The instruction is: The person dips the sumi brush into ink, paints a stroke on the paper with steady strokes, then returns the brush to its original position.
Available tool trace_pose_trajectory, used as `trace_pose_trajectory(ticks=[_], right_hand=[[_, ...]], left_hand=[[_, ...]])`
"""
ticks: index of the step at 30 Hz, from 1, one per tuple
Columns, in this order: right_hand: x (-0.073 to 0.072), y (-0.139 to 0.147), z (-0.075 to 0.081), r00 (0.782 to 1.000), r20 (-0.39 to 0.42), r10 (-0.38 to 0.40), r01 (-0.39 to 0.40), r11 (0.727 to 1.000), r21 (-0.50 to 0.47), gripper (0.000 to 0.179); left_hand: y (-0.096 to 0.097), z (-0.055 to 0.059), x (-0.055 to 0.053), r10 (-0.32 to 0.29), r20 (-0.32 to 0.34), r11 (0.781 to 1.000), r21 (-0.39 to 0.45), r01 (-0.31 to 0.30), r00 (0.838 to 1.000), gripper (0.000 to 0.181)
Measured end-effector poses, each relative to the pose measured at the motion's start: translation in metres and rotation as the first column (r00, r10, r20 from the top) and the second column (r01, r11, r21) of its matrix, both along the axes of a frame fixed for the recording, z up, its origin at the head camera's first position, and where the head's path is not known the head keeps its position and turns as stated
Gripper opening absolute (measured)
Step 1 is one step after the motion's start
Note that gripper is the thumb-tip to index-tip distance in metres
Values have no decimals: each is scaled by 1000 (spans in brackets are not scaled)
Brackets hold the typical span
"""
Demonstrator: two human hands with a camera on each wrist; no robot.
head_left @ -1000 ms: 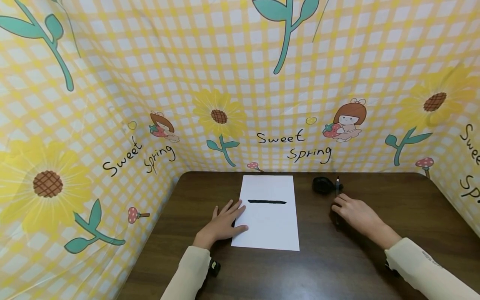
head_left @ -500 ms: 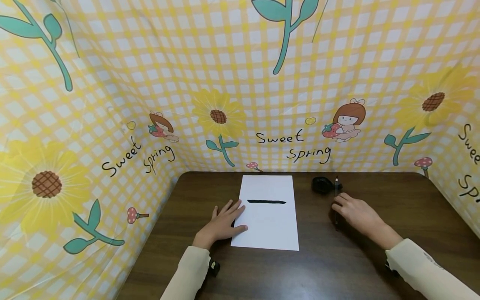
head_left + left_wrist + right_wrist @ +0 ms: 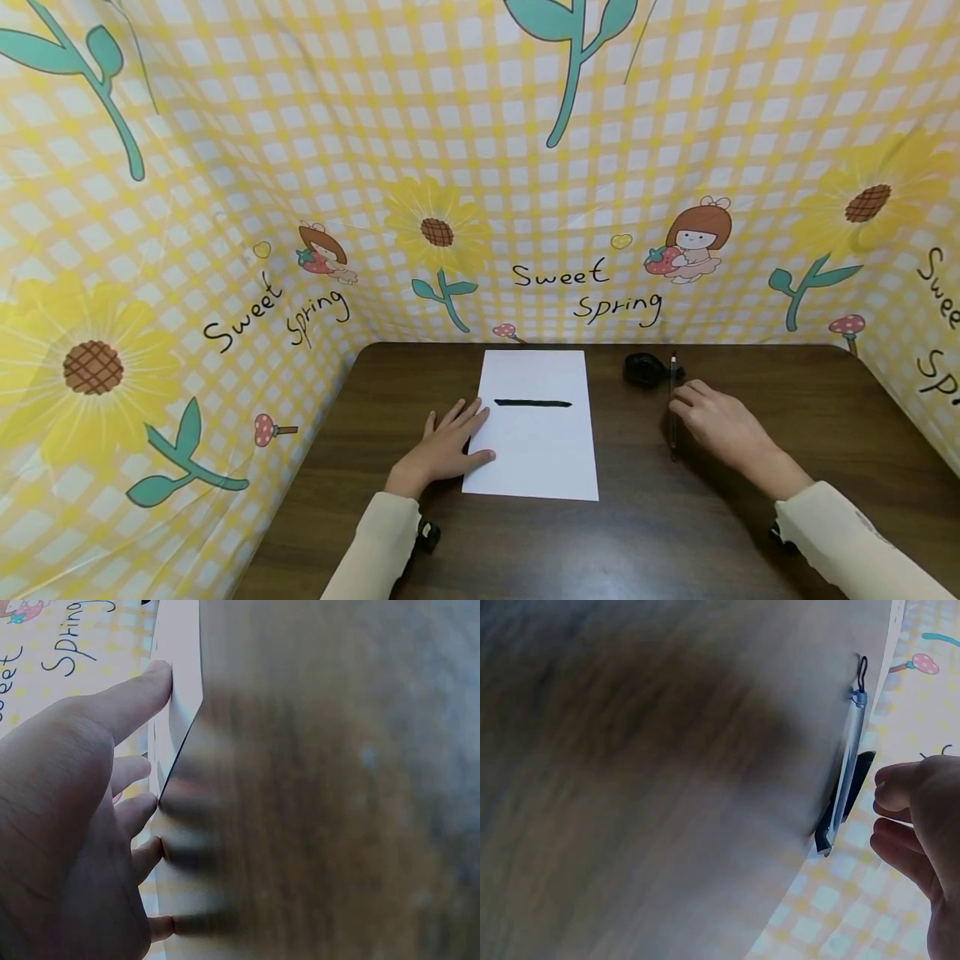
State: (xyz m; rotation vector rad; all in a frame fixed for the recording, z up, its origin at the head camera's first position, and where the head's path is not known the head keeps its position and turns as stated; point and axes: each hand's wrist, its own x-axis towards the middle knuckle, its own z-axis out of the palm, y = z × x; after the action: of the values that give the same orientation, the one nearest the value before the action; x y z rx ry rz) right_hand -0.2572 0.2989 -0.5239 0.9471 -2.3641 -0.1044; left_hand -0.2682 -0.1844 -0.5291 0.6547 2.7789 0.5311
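Observation:
A white sheet of paper [image 3: 532,458] lies upright on the dark wooden table, with one thick black horizontal stroke [image 3: 533,403] across it. My left hand [image 3: 444,446] rests flat on the paper's left edge, fingers spread and thumb on the sheet. To the right lies a calligraphy brush [image 3: 845,765], its dark tip pointing away and a hanging loop at the near end. My right hand [image 3: 718,422] is just right of the brush, fingers loosely bent. In the right wrist view a gap shows between those fingertips and the brush.
A small black dish-like object [image 3: 642,370], perhaps an inkstone, sits by the brush's far end. A yellow checked cloth [image 3: 480,167] with printed sunflowers hangs around the table's back and sides.
My right hand has let go of the brush and moved slightly right and up, so more of the shaft shows. The left hand and paper have stayed put.

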Motion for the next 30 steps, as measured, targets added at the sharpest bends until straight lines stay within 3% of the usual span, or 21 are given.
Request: trace_pose_trajectory(ticks=[10, 21, 27, 30], right_hand=[[-1, 9, 8, 999, 7, -37, 37, 989, -145, 31], [-1, 23, 16, 997, -32, -76, 67, 972, -224, 32], [-1, 28, 22, 993, -14, -121, 111, 947, -301, 27], [-1, 29, 26, 987, 25, -159, 158, 927, -341, 25]], left_hand=[[-1, 2, -1, 1, 10, 1000, 28, -1, 1000, 80], [-2, -1, -6, -4, 16, 1000, 9, 4, 1000, 79], [-2, 8, -13, 42, 58, 998, 45, -44, 997, 76], [0, 13, -19, 56, 48, 997, 55, -59, 997, 73]])
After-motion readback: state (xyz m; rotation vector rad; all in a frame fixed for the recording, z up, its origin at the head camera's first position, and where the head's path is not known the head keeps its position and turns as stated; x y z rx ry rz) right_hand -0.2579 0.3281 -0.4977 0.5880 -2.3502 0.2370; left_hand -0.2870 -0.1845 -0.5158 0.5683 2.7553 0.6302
